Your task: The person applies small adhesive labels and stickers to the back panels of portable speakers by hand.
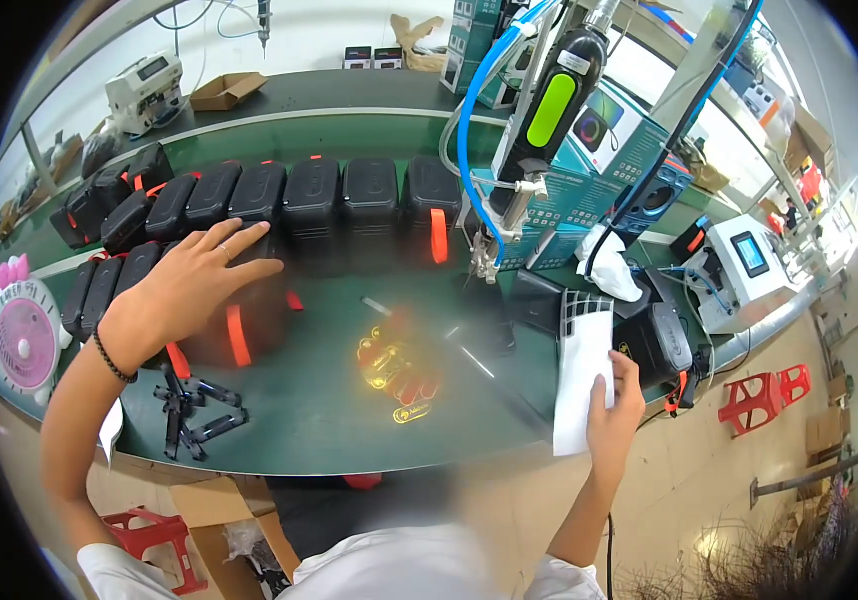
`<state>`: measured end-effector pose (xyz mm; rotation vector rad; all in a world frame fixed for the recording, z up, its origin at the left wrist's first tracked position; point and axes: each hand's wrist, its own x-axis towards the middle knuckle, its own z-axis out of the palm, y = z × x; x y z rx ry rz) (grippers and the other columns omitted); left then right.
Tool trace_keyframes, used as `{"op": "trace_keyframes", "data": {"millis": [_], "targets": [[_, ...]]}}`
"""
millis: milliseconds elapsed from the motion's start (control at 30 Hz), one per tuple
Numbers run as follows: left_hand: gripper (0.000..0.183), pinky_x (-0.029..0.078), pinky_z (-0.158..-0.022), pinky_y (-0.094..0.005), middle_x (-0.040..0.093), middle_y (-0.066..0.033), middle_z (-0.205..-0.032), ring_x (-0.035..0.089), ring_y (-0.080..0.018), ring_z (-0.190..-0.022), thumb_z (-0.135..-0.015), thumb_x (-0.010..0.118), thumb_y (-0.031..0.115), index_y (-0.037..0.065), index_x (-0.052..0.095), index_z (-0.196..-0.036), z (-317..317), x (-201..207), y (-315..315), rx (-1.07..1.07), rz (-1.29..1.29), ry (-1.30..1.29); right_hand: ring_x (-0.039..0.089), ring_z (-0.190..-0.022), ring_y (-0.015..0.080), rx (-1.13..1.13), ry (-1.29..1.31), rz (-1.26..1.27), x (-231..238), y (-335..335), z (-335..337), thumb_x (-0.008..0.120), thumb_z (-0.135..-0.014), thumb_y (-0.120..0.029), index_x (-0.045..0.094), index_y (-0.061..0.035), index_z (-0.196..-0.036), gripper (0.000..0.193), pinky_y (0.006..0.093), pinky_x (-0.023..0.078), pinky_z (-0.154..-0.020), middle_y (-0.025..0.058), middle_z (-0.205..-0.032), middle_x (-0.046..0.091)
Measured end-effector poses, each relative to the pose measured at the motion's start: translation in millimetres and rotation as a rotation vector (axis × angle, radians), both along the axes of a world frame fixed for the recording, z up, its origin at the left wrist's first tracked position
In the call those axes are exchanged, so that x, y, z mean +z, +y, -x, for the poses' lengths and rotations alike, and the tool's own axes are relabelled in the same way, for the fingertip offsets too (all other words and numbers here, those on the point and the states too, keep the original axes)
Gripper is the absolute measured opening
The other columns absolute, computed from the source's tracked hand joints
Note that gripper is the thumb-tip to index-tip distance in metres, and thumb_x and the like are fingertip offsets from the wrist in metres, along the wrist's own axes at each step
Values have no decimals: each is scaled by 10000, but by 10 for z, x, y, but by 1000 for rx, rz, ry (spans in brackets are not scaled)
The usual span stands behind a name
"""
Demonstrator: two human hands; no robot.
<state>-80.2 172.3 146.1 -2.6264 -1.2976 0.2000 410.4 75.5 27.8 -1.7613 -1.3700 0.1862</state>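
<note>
1. One white sheet (581, 385) is upheld near the right end of the green work surface (299, 452), its upper end bearing a black grid pattern (586, 308). It looks thin, so a light pinch should serve better than a hard one, which might crease it.
2. Thumb and fingers of the right hand (617, 415) are closed on the sheet's right edge, well below the grid. Gripping there seems sound, as it leaves the patterned end free of fingertips.
3. Fingers of the left hand (174, 285) are spread apart, with nothing clamped between them. They reach over a blurred black case with an orange strap (238, 335); whether they touch it, I cannot tell. A flat, gentle palm would probably steady such a case best, without catching the strap.
4. Several black cases (312, 195) stand in a row behind the left hand, close together. Moving the fingers slowly there should avoid knocking neighbours.
5. Small black parts (189, 415) lie loosely piled below the left wrist, near the front edge. Lifting the forearm over them would be wise.
6. Beyond the sheet hangs a black tool with a green panel (551, 110), beside a blue hose (469, 130). Giving both room should prevent snags.
</note>
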Motion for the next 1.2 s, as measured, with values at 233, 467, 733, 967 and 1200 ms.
{"op": "trace_keyframes", "data": {"millis": [233,467,733,967,1200], "targets": [[625,379,-1202,-469,480,-197,-1553,383,-382,-1501,-756,703,-30,61,554,-1357,4,286,78,-101,103,66,504,-1300,416,-13,-465,-17,-299,74,-84,641,-923,-12,602,-10,-1316,394,480,405,-1099,237,-1414,539],[843,449,-1122,-396,575,-204,-1355,591,-320,-1264,-678,840,200,-46,448,-1382,-18,789,-295,90,347,-535,579,-1214,387,349,-105,-93,-27,-186,736,722,-896,-41,638,-6,-1264,379,453,470,-1029,211,-1325,590],[682,549,-897,-391,709,-203,-1103,701,-288,-1030,-956,688,516,31,541,-1412,-27,-32,-543,106,735,-732,625,-1135,357,773,-56,-85,-210,441,1534,739,-882,-43,661,-4,-1248,376,444,498,-979,175,-1233,669],[666,533,-961,-430,720,-244,-1169,694,-380,-1096,-1066,483,571,-11,616,-1362,-150,-879,-176,-47,823,-716,577,-1217,353,929,-474,59,-347,887,1868,697,-852,-59,671,1,-1285,438,473,472,-1018,148,-1318,643],[593,524,-944,-422,734,-212,-1130,690,-369,-1053,-1101,464,481,-58,688,-1206,-154,-1127,-187,113,746,-771,652,-1058,308,815,-334,90,-275,957,1807,764,-809,0,704,7,-1036,235,397,522,-922,152,-1178,691]]}}
